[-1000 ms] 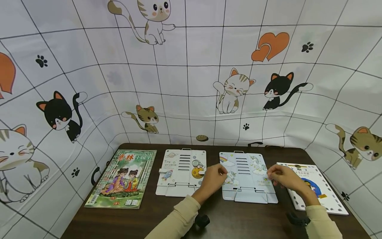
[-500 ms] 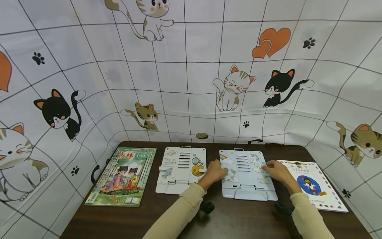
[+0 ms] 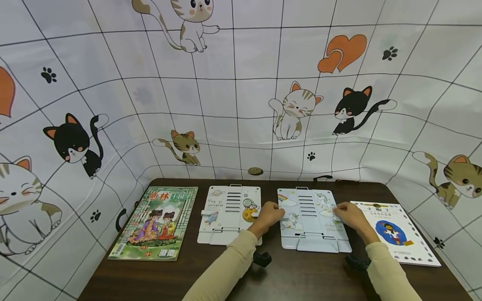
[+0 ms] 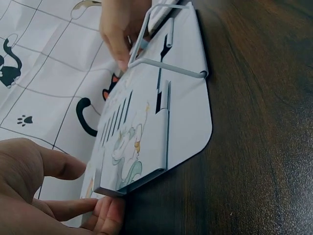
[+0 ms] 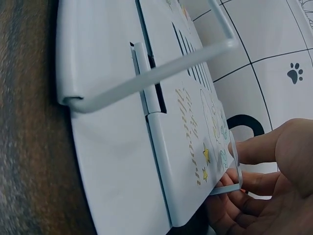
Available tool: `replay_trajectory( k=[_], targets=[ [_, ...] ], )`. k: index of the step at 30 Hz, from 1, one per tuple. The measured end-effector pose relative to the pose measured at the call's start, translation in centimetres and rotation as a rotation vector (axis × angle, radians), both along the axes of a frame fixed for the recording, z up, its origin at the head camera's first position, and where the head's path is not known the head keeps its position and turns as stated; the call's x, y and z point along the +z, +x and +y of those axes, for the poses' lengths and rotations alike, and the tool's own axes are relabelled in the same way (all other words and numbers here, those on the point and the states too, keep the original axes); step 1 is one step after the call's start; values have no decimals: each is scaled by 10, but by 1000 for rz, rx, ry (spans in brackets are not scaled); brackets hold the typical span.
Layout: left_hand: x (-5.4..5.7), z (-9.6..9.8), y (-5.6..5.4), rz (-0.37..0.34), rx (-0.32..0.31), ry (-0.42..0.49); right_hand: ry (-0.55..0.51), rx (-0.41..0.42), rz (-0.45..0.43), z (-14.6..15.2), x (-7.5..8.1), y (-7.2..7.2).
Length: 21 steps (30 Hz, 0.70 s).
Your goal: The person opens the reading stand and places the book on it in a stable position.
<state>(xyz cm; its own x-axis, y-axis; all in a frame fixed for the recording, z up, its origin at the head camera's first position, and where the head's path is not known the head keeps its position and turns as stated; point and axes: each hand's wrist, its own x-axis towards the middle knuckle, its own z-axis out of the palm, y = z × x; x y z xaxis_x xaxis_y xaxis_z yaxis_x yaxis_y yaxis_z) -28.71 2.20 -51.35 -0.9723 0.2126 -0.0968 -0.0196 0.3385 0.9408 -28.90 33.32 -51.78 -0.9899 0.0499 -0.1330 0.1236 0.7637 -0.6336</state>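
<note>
A white book stand (image 3: 312, 230) with unicorn and rainbow prints lies flat on the table between my hands. My left hand (image 3: 268, 216) holds its left edge; in the left wrist view the thumb side is above and curled fingertips (image 4: 108, 214) sit under the edge beside a small side tab (image 4: 100, 182). On the opposite edge, my right hand (image 3: 352, 216) pinches the right page clip (image 5: 236, 164), thumb on one side and fingers behind. The stand's wire leg (image 5: 156, 73) crosses close in front of the right wrist camera.
Left of my hands lies a second stand (image 3: 222, 213) marked "Tiny universe", its side tabs sticking out. A green illustrated magazine (image 3: 158, 225) is at the far left, a white book (image 3: 410, 246) at the right. Cat-print cloth (image 3: 241, 104) hangs behind the dark table (image 3: 293, 276).
My right hand has moved left from beside the white book onto the unicorn stand's right edge. The left hand has settled against the left edge. The stand stays in place.
</note>
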Motion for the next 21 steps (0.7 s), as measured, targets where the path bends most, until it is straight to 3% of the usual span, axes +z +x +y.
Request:
replay_trajectory(
  k=[12, 21],
  targets=[
    [4, 5, 0, -29, 28, -24, -54, -37, 9, -2, 3, 3],
    [6, 7, -6, 56, 47, 0, -107, -46, 60, -4, 19, 10]
  ],
)
